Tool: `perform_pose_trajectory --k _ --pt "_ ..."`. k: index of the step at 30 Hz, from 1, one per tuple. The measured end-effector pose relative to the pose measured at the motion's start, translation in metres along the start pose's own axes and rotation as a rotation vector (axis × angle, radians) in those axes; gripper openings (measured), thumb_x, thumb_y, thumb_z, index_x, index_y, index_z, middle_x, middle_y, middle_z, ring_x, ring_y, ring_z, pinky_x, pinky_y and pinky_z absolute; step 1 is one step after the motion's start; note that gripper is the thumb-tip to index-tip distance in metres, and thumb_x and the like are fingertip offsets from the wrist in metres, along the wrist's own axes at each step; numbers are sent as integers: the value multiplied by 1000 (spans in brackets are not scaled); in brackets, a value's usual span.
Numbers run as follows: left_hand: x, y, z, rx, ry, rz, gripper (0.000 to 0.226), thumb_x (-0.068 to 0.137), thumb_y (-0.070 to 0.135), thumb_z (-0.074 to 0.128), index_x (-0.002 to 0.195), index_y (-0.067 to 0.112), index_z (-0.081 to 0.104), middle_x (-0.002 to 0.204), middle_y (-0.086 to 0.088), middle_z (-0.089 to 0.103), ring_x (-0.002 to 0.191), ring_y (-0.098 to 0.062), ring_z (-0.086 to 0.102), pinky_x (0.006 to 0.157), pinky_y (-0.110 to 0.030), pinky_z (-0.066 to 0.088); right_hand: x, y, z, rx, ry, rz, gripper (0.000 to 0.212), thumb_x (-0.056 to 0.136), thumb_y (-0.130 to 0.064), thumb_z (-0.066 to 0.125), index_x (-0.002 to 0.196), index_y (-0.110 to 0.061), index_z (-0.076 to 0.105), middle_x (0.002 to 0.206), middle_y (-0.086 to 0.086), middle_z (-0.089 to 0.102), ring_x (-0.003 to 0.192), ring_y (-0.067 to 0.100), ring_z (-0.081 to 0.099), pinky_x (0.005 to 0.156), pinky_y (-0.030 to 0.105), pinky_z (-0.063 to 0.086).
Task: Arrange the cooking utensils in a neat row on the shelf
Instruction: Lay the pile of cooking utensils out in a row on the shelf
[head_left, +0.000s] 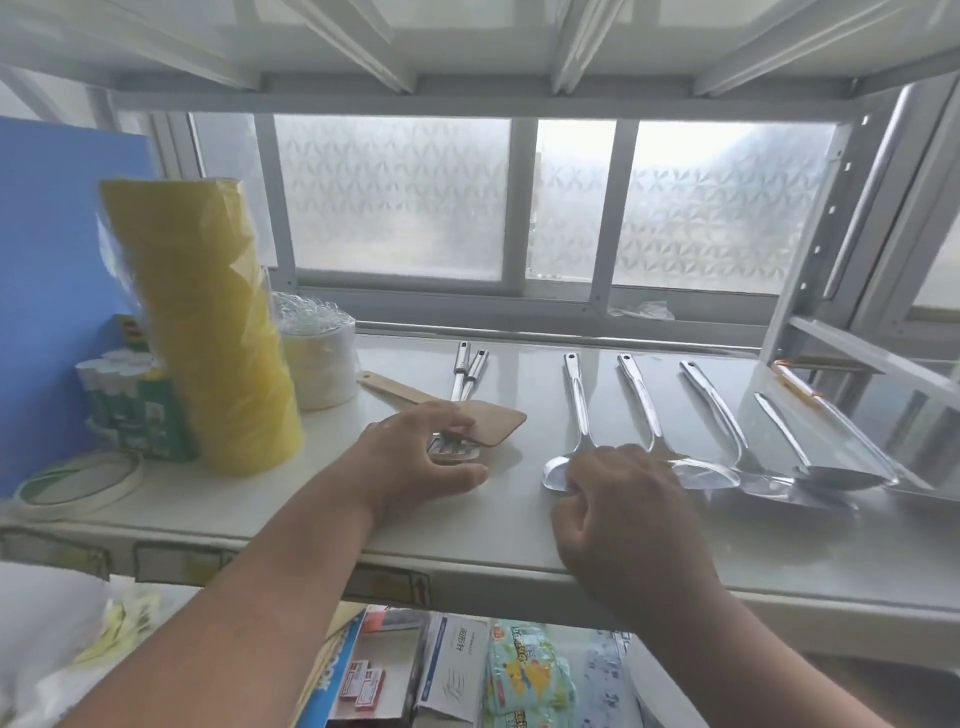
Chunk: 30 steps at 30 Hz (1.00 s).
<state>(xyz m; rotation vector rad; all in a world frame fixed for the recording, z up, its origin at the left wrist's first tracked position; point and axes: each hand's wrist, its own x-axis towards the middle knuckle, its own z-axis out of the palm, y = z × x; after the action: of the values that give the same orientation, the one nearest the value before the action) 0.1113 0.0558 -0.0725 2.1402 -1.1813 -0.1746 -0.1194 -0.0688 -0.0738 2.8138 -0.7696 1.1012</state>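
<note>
Frosted, patterned window panes run behind a pale metal shelf that fills the middle of the view, with another rack level overhead.

On the shelf's right half, steel utensils lie side by side with their handles pointing toward the window: a ladle, a spatula turner, another long-handled steel turner, a spoon, and at the far right a long utensil with a copper-coloured handle end.

Left of them a wooden spatula lies at a slant across a pair of steel tongs, out of line with the rest.

The left hand rests on the shelf with its fingers loosely curled at the wooden spatula's blade and the tongs' tips; whether it grips either one cannot be told.

The right hand is curled nearly into a fist over the bowl of the ladle, its fingertips touching the rim.

At the shelf's left end stand a tall yellow stack wrapped in clear plastic, a white roll beside it, a green packet of small tubes, and a flat tape ring near the front edge. Boxes and packets sit on the level below.
</note>
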Motion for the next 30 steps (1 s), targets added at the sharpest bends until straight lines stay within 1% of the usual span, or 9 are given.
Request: perform_pose_trajectory --k 4,7,9,11,15,18,23,27,30 --pt "0 2 1 8 18 40 52 64 66 74 115 59 67 140 34 58 132 2 57 121 -34 40 1 3 1 92 -94 -15 9 78 -28 42 74 -24 49 72 -2 60 75 25 52 73 39 47" --pt "-1 8 1 -7 32 65 44 64 62 72 107 61 67 138 34 58 132 3 56 118 -25 37 0 3 -2 90 -105 -42 19 79 -30 40 79 -23 58 77 -2 64 80 23 54 78 38 46" --pt "-1 10 2 -10 45 70 44 71 52 77 115 56 72 139 32 58 131 4 55 113 -19 34 1 3 -4 71 -106 -66 30 80 -31 40 88 -21 67 82 -3 68 85 23 56 84 37 46" --pt "0 7 2 41 68 58 46 83 44 79 129 46 74 146 28 58 131 4 54 112 -20 33 1 4 -4 62 -117 -81 36 82 -34 39 95 -22 70 88 -3 70 90 23 58 90 37 45" --pt "-1 6 0 158 71 30 63 79 60 65 139 42 69 153 21 58 140 -6 54 113 -28 38 1 4 -4 46 -130 -93 35 82 -34 41 95 -20 70 91 -1 71 95 25 58 95 40 44" --pt "-4 12 0 206 62 28 55 86 56 70 140 43 68 153 21 58 141 -8 55 115 -32 39 3 8 -5 52 -119 -109 28 81 -32 47 92 -19 70 89 -1 71 95 26 59 94 41 44" --pt "-10 23 0 212 62 11 59 84 55 66 142 43 67 156 20 55 144 -9 53 121 -33 38 31 -4 -14 97 -153 -111 25 82 -31 56 99 -20 71 97 -1 72 101 26 60 96 40 42" --pt "-18 24 -4 208 17 -27 69 80 60 55 147 44 61 158 15 55 144 -9 52 122 -33 39 73 -27 -7 72 -331 -133 39 84 -20 60 122 -19 65 116 5 68 114 30 56 96 42 49" --pt "-27 22 -8 198 17 -60 70 80 60 52 150 51 54 153 14 61 137 -10 58 116 -35 45 95 -41 11 40 -504 -152 48 83 -10 58 128 -26 60 123 0 65 119 26 58 90 40 55"
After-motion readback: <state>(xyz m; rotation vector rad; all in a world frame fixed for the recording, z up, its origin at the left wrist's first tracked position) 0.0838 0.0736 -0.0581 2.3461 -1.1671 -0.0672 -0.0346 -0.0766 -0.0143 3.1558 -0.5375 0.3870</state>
